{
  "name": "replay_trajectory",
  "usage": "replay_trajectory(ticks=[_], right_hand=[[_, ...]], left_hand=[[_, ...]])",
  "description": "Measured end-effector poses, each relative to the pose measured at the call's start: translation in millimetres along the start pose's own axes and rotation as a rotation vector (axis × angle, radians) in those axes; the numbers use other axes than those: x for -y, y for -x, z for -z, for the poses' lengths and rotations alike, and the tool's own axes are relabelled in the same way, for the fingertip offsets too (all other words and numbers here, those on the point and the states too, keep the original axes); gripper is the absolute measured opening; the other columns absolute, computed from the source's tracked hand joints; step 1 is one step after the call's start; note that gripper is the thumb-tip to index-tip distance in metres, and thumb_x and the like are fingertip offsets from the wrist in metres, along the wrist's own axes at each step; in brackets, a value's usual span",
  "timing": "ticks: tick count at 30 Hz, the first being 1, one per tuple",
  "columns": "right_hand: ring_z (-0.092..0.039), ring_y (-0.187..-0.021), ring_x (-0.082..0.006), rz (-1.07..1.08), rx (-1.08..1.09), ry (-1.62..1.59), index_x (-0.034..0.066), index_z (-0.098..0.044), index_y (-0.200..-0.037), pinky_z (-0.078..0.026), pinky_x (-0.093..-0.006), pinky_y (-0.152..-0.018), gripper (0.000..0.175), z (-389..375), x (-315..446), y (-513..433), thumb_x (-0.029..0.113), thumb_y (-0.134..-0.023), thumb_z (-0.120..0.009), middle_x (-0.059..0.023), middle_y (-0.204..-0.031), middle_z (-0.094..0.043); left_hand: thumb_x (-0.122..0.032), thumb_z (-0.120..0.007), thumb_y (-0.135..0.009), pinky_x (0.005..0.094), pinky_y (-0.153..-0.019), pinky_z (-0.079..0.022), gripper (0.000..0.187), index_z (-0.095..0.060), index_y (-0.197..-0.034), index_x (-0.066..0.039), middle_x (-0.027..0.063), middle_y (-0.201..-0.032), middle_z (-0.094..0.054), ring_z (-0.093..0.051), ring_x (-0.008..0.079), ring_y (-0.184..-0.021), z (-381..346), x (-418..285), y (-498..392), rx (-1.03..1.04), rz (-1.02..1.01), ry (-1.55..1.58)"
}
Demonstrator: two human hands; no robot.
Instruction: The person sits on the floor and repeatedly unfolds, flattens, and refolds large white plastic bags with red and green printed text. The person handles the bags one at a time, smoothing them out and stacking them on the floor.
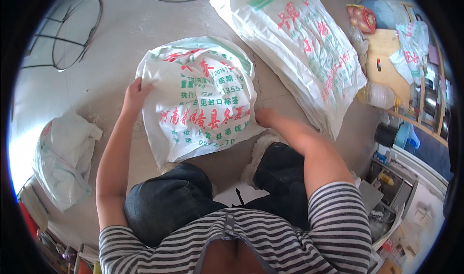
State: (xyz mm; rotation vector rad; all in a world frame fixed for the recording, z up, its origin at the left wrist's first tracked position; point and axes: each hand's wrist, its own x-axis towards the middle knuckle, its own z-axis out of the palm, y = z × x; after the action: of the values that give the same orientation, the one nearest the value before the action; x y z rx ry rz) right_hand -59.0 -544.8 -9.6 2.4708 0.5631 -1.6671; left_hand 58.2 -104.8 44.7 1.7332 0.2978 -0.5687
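Note:
A white woven plastic sack (203,103) with red and green printing stands on the floor between my feet, its surface creased. My left hand (138,92) pinches the sack's left edge near the top, with the thumb on the near face. Lower on the opposite side, my right hand (266,118) grips the right edge, its fingertips partly hidden by the material. What the sack holds is out of sight. To the upper right lies a stack of flat, similar woven sacks (297,52), apart from my hands.
A white bag (67,161) slumps on the floor at left. Wire hoops (74,34) lie at upper left. Along the right stand a wooden board (382,56), a red net bag of round produce (361,18), a clear plastic jug (378,95) and a cluttered drawer (386,201).

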Motion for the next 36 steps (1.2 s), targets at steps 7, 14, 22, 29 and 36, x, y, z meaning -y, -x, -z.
replay_trajectory(ticks=[7,14,22,29,36], right_hand=[[-0.061,-0.084,-0.0306,-0.103,-0.051,-0.046,0.0065,-0.066,-0.082,-0.048,-0.0409,-0.068,0.016,-32.7,-16.3,19.1,0.013,-0.072,-0.055,-0.0146,-0.086,-0.063],[-0.062,-0.079,-0.0258,-0.136,-0.003,-0.288,0.0047,-0.066,-0.081,-0.049,-0.0402,-0.065,0.022,40.2,-47.2,2.6,0.022,-0.078,-0.053,-0.0118,-0.085,-0.064],[-0.059,-0.082,-0.0179,-0.071,-0.005,-1.582,0.0147,-0.058,-0.107,-0.05,-0.0342,-0.062,0.052,220.5,11.4,-33.5,0.057,-0.083,-0.04,-0.0073,-0.097,-0.06],[-0.055,-0.095,-0.0163,0.143,-0.487,-1.382,0.0133,-0.049,-0.123,-0.048,-0.0288,-0.075,0.046,280.2,23.3,10.6,0.004,-0.078,-0.058,-0.0051,-0.11,-0.056],[-0.054,-0.099,-0.0184,0.629,-0.443,-1.947,0.0058,-0.038,-0.13,-0.044,-0.0332,-0.087,0.05,309.8,-40.4,140.5,0.019,-0.085,-0.055,-0.0105,-0.113,-0.054]], left_hand=[[-0.01,-0.05,-0.083,0.0245,-0.073,-0.045,0.023,-0.053,-0.103,0.0,0.0048,-0.093,-0.06,-0.057,0.0103,-0.081,-5.0,-4.1,-5.7,0.066,0.029,0.194],[-0.059,-0.029,-0.084,0.036,-0.095,-0.037,0.075,-0.043,-0.121,0.005,0.016,-0.117,-0.053,-0.052,0.0252,-0.107,21.5,-17.8,-35.5,0.336,0.541,0.794],[-0.044,-0.033,-0.089,0.0358,-0.083,-0.046,0.055,-0.052,-0.113,0.001,0.0167,-0.102,-0.059,-0.059,0.0242,-0.093,7.8,-21.2,-101.9,0.064,0.453,0.478],[-0.013,-0.039,-0.082,0.0351,-0.077,-0.047,0.022,-0.054,-0.095,-0.004,0.0091,-0.089,-0.058,-0.057,0.0209,-0.083,30.5,-78.9,-52.5,-0.17,0.089,0.516],[-0.037,-0.033,-0.09,0.0366,-0.089,-0.042,0.047,-0.051,-0.11,0.001,0.0137,-0.109,-0.057,-0.053,0.0257,-0.103,75.0,-170.9,36.0,0.11,0.054,1.091]])
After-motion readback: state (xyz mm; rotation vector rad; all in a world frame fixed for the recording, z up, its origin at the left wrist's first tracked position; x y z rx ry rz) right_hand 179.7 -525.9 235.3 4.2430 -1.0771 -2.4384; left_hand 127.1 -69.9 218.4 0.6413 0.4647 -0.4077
